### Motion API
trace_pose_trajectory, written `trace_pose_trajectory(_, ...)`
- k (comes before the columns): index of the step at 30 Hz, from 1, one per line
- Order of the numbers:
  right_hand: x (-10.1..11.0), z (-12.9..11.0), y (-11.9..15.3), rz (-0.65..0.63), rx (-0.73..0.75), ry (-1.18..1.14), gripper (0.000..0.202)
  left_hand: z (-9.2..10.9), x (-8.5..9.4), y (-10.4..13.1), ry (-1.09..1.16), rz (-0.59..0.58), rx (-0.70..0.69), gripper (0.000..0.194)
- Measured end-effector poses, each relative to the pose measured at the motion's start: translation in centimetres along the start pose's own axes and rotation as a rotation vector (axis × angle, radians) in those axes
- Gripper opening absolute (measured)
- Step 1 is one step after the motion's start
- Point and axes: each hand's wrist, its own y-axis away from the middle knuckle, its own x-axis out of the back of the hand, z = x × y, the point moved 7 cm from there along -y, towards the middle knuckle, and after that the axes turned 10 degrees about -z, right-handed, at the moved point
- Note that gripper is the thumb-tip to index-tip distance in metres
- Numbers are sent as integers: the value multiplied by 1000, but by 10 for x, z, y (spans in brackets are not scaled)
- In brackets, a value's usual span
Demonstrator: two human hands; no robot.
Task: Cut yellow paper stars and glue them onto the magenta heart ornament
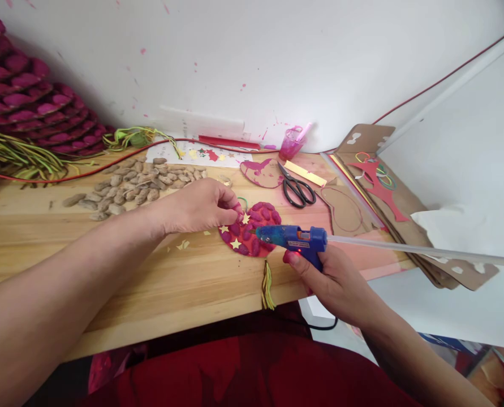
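My right hand [332, 280] is wrapped round the grip of a blue hot glue gun [296, 237], with a long clear glue stick [404, 247] out of its back and a small red light lit. Its nozzle points left, over a red heart-shaped piece [224, 240] covered with magenta peanut shells [263, 213]. My left hand [207, 208] reaches in from the left, thumb and finger pinched at a pale yellow star [245, 219] above the heart. Two more yellow stars, one lower [236, 243], lie on its left half. A yellow-green tassel [268, 285] hangs below the heart.
Loose peanuts [133, 183] are heaped behind my left arm. Black scissors [296, 186], a cardboard heart [262, 172] and a pink cup [292, 144] stand or lie behind. Cardboard sheets [438, 268] lie at right. A red cord [150, 147] crosses the table's back.
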Motion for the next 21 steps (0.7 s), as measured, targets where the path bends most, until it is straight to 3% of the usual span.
trace_pose_trajectory(3, -1, 1, 1, -1, -5, 0, 30, 2, -11, -1, -134, -149, 5, 4)
trace_pose_trajectory(21, -5, 6, -1, -21, -15, 14, 22, 14, -19, 10, -410, -199, 3, 18)
